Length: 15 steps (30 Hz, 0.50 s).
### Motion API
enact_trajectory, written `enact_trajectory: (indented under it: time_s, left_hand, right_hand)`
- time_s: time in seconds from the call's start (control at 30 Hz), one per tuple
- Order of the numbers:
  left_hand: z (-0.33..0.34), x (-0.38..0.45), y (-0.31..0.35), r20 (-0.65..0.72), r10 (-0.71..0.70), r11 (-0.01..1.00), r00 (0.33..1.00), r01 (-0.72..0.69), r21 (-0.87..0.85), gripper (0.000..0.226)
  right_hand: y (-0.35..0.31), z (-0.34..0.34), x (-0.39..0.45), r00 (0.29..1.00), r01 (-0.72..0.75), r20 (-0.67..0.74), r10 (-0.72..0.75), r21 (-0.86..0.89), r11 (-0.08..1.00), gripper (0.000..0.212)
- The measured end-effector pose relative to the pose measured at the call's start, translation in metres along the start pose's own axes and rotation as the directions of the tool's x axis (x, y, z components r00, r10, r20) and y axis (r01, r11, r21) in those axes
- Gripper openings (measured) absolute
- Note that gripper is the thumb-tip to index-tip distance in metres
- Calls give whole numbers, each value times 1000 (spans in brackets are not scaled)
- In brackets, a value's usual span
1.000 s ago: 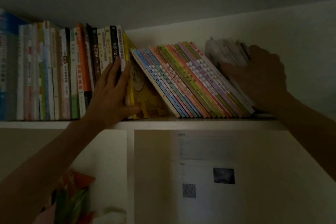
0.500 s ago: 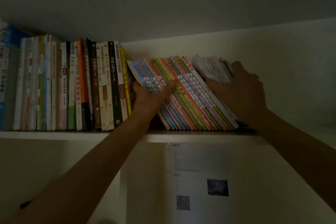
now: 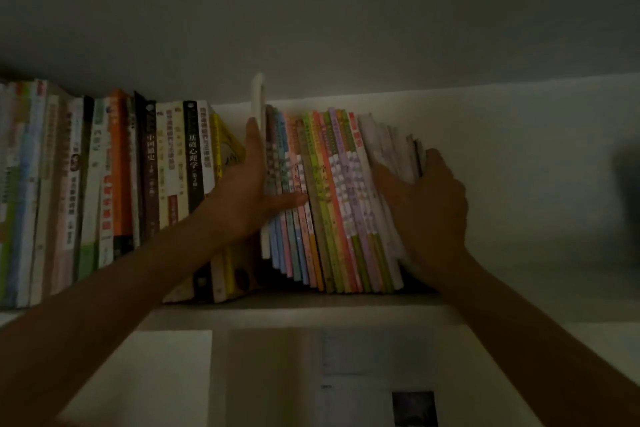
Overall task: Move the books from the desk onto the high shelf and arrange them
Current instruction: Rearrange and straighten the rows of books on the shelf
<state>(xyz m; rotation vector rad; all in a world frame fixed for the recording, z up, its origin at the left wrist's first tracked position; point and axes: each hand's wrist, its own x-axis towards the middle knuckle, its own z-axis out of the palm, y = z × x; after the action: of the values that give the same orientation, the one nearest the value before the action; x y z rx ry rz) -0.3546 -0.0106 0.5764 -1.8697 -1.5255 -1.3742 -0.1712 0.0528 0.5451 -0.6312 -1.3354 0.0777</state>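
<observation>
A batch of thin pastel-spined books (image 3: 332, 204) stands almost upright on the high white shelf (image 3: 311, 305), squeezed between my hands. My left hand (image 3: 252, 191) lies flat against the batch's left side, fingers straight up and thumb across the spines. My right hand (image 3: 426, 204) presses the right side, where several white books (image 3: 391, 152) end the batch. A yellow book (image 3: 225, 152) leans in the gap behind my left hand. One white book edge (image 3: 258, 97) sticks up above the others.
A long row of upright books (image 3: 114, 184) fills the shelf's left part. To the right of my right hand the shelf is bare up to a dark blurred shape (image 3: 627, 177). Below hangs a sheet of paper (image 3: 377, 374) on the wall.
The thin books have swung from a strong left lean to nearly upright. My left hand moved from the spines to the batch's left side; my right hand followed, pushing from the right.
</observation>
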Motion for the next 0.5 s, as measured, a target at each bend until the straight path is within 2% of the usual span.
enact_trajectory:
  time_s: [0.13, 0.2, 0.3, 0.4, 0.5]
  left_hand:
    - [1, 3, -5, -25, -112, 943, 993, 98, -319, 106]
    - [3, 1, 0, -102, -176, 891, 979, 114, -440, 86]
    - [7, -10, 5, -143, -233, 869, 962, 140, -475, 54]
    - [10, -20, 0, -101, -273, 835, 957, 184, -518, 45]
    - [9, -14, 0, -48, -319, 822, 947, 251, -511, 42]
  right_hand:
    - [-12, 20, -5, 999, 40, 9, -39, -156, 987, 57]
    - [-14, 16, -4, 999, 37, 41, -31, -165, 986, 62]
    - [-12, 5, 0, 992, 36, 124, -21, -120, 992, 55]
    - [-8, -4, 4, 991, 69, 122, -59, -80, 994, 49]
    - [-5, -14, 7, 991, 89, 109, -78, -101, 991, 56]
